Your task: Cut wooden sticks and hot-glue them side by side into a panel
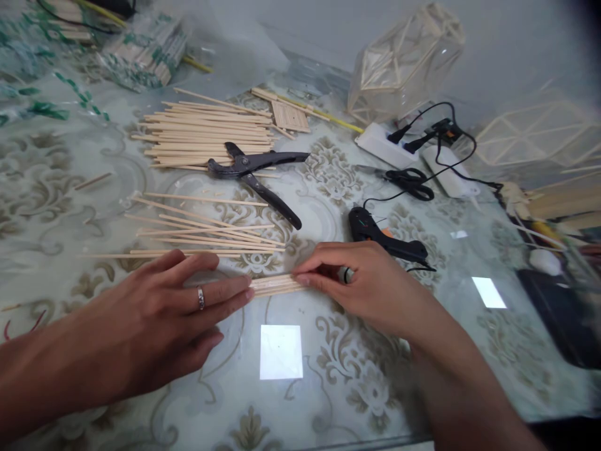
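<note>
A short row of thin wooden sticks (275,285) lies side by side on the patterned tabletop between my hands. My right hand (359,272) pinches its right end between thumb and fingers. My left hand (176,307) is stretched out flat, with fingertips touching the row's left end and the thumb apart from it. Just beyond are several loose thin sticks (211,227). Behind those, black-handled cutters (251,166) rest partly on a larger pile of sticks (206,128). A black glue gun (385,238) lies past my right hand.
Scissors (408,181) and a white power strip (382,145) with plugs and cords lie at back right. A stick-framed lantern shape (406,62) stands against the wall. Bagged sticks (145,53) are at back left. A small stick panel (290,116) and a dark flat object (558,313) are also there.
</note>
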The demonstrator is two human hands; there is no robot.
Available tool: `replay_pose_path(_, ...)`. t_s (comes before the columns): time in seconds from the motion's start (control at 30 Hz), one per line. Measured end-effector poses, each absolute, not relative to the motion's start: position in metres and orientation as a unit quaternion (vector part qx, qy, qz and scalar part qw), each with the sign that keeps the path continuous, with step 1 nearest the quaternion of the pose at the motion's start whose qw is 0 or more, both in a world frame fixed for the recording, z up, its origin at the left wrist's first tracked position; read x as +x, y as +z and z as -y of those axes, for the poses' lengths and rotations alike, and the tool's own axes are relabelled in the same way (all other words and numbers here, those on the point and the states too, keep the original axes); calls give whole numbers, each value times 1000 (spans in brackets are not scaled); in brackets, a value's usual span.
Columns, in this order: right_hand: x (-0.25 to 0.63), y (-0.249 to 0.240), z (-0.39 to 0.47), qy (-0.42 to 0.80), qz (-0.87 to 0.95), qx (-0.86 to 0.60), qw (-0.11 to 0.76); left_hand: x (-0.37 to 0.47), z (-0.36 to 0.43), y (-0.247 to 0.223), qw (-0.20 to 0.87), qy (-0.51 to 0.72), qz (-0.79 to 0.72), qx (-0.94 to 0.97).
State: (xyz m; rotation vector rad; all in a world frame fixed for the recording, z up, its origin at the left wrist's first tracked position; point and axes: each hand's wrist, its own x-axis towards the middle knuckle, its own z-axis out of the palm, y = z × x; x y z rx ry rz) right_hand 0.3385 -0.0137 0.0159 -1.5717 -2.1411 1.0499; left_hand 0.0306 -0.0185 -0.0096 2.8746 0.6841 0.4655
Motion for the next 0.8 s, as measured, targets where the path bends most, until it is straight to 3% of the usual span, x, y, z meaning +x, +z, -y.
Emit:
replay_pose_path(0.57, 333, 14, 17, 367, 722, -566, 155, 27, 16, -8, 50, 118, -192, 973)
replay_pose_path(0.8, 335, 10, 17, 368, 727, -557, 158, 11, 6, 0, 145, 178, -219, 948)
